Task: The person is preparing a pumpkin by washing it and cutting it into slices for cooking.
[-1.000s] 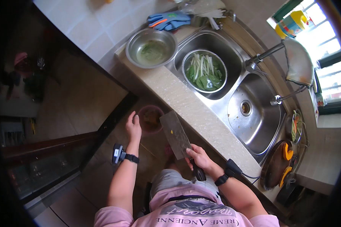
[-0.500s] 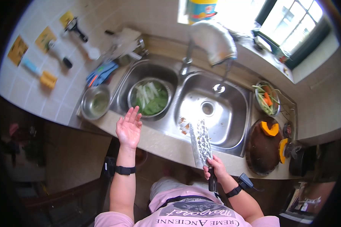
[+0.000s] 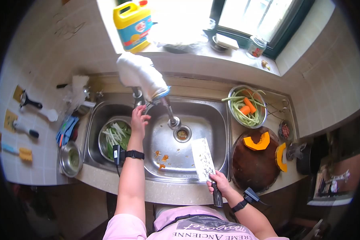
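My right hand [image 3: 220, 183] is wrapped round the black handle of a cleaver [image 3: 203, 158]. Its broad, wet-looking blade, speckled with dark marks, points up over the front of the right sink basin [image 3: 204, 120]. My left hand [image 3: 138, 124] is raised over the divider between the basins, fingers apart and holding nothing. Its fingertips are right at the base of the faucet [image 3: 138, 96], whose spout is wrapped in white cloth [image 3: 142, 76]. Orange scraps [image 3: 163, 160] lie in the right basin, left of the blade. Behind my left forearm, a metal bowl of cut greens [image 3: 115, 138] sits in the left basin.
On the right counter, a round cutting board [image 3: 250, 168] bears pumpkin pieces [image 3: 257, 141]. Behind it stands a bowl of carrots and green beans [image 3: 247, 106]. A small metal bowl [image 3: 71, 159] is at the left. A yellow jug [image 3: 133, 28] stands on the windowsill.
My left hand has moved from above the front counter edge forward to the faucet, turning from palm up. The cleaver stays in my right hand. The view has shifted and turned.
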Tool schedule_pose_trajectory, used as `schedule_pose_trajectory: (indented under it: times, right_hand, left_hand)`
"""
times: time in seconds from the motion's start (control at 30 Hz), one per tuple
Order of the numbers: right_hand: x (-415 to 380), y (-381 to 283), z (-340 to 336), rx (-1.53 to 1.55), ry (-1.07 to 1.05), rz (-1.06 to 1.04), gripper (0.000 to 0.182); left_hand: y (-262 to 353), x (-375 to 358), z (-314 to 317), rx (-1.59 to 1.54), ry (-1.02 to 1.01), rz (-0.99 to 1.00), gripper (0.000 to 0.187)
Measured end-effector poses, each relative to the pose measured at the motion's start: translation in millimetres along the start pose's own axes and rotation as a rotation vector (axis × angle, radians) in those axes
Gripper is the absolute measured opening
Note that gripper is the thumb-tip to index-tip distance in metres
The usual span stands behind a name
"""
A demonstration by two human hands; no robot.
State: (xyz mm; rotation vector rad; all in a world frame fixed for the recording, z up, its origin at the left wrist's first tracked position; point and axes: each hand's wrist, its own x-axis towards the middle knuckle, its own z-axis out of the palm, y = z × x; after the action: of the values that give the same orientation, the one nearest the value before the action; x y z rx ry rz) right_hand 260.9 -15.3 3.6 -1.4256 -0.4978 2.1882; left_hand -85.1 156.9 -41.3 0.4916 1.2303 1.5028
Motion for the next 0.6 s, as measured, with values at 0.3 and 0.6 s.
schedule_pose_trajectory:
  times: [0.3,0.6]
  right_hand:
    - [36.5,12.5,28.0,0.146,0.147,-0.015,0.015]
    - [41.0,9.6,36.6,0.18,0.263,-0.065,0.015]
  left_hand:
    - [-59.1,-45.0,25.0,0.306,0.037,0.601,0.023]
    - [-135.9,18.2,72.4,-0.898,-0.513,-0.666,0.043]
